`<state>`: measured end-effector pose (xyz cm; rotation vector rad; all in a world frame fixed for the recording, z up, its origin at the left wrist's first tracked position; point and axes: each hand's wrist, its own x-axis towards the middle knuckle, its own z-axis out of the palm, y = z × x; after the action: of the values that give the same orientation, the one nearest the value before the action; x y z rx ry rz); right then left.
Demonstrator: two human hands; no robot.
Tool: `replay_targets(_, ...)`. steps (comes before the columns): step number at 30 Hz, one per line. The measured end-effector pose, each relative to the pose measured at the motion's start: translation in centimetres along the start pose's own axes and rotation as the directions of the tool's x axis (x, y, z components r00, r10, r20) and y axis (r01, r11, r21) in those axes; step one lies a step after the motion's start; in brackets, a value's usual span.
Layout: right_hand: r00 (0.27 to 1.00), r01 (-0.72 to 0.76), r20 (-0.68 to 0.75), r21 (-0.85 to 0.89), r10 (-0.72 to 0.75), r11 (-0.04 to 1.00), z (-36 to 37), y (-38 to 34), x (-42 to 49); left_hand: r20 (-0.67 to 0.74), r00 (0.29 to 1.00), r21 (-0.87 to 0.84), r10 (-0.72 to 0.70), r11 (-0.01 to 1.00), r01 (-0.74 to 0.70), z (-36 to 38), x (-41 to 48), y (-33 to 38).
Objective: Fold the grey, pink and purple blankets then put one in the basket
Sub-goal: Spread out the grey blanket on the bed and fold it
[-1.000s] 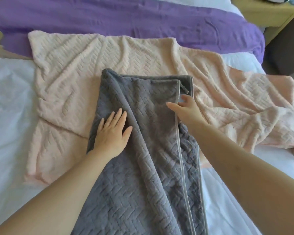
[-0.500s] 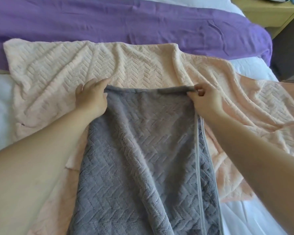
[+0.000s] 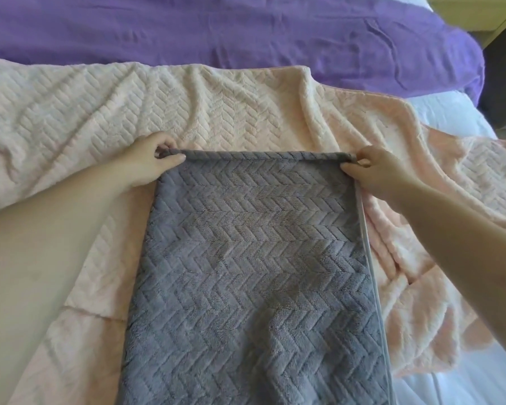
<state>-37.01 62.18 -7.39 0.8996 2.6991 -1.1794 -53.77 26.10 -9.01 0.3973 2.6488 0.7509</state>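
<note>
Your left hand [image 3: 151, 163] has come off the middle of the grey blanket [image 3: 251, 273], where it lay flat a second ago. It now sits at the far left corner, thumb and fingers pinching the edge. Your right hand [image 3: 377, 171] has slid up the bound side edge to the far right corner and pinches there too. Between the two grips the far edge now runs straight and taut, where a moment back it was rumpled and slanted.

That tells me the grey blanket is squared up as a long narrow strip and, by my reading, ready for you to bring that far edge back toward yourself for the next fold. So it's only partly folded.

The grey blanket lies on top of the pink blanket [image 3: 216, 106], running from your hands down out of the bottom of the view. The pink one is spread open and wrinkled on the bed [image 3: 450, 112]. The purple blanket [image 3: 246, 36] lies unfolded beyond it, across the far side.

- Blankets: three, one grey, one pink and one purple.
- Hands: two, both holding the grey one.
- Baskets: none in view.
</note>
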Motion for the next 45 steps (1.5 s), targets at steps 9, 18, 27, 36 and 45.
replay_targets(9,0.946,0.289,0.215,-0.219,-0.243,0.932,-1.1,-1.5,1.1,0.156,0.987,-0.182,0.024,0.983,0.004,-1.2,-0.3,-1.3)
replay_targets(18,0.970,0.112,0.235,-0.199,-0.064,0.974,-2.1,-2.0,1.2,0.257,0.965,-0.069,-0.046,0.995,0.066,-2.1,0.0,-0.7)
replay_targets(27,0.941,0.214,-0.209,-0.240,-0.266,0.947,0.5,-4.6,2.6,-0.338,0.941,-0.030,0.038,0.998,-0.051,-0.7,1.3,0.3)
replay_targets(36,0.823,0.408,-0.172,-0.481,-0.541,0.776,8.2,-6.3,-5.4,-0.176,0.813,0.556,0.556,0.737,-0.383,6.2,-6.3,4.2)
replay_targets(45,0.975,0.175,0.020,-0.688,-0.223,0.704,6.3,1.4,-8.3,-0.061,0.994,0.652,0.088,0.758,-0.027,6.7,-7.4,-1.0)
